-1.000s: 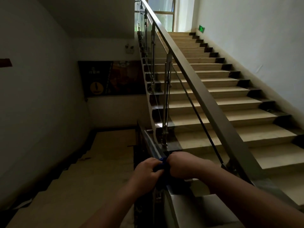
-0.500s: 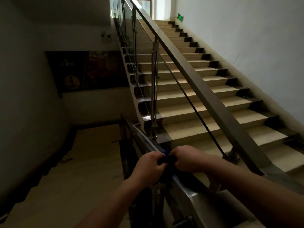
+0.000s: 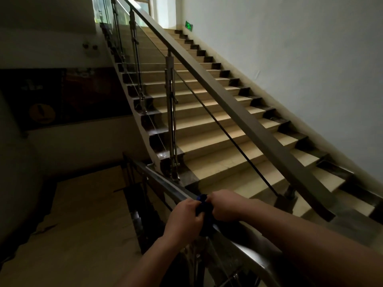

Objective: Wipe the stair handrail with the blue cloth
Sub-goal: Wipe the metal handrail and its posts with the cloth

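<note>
A metal handrail (image 3: 165, 183) runs down to the left over the lower flight. A second handrail (image 3: 234, 108) climbs beside the upper stairs. The blue cloth (image 3: 204, 206) is bunched on the lower rail, mostly hidden between my hands. My left hand (image 3: 184, 219) grips the cloth from the left side of the rail. My right hand (image 3: 224, 206) clasps it from the right, knuckles up. Both hands are closed on the cloth and pressed to the rail.
Beige stairs (image 3: 217, 125) rise ahead with glass panels and metal posts (image 3: 171, 112) under the rail. A white wall (image 3: 300, 59) flanks the right. The lower flight (image 3: 72, 224) drops at the left, next to a dark board (image 3: 62, 96) on the landing wall.
The view has swung left and tilted, so the upper stairs sit further right. Both hands stay clasped on the cloth at about the same spot on the lower rail.
</note>
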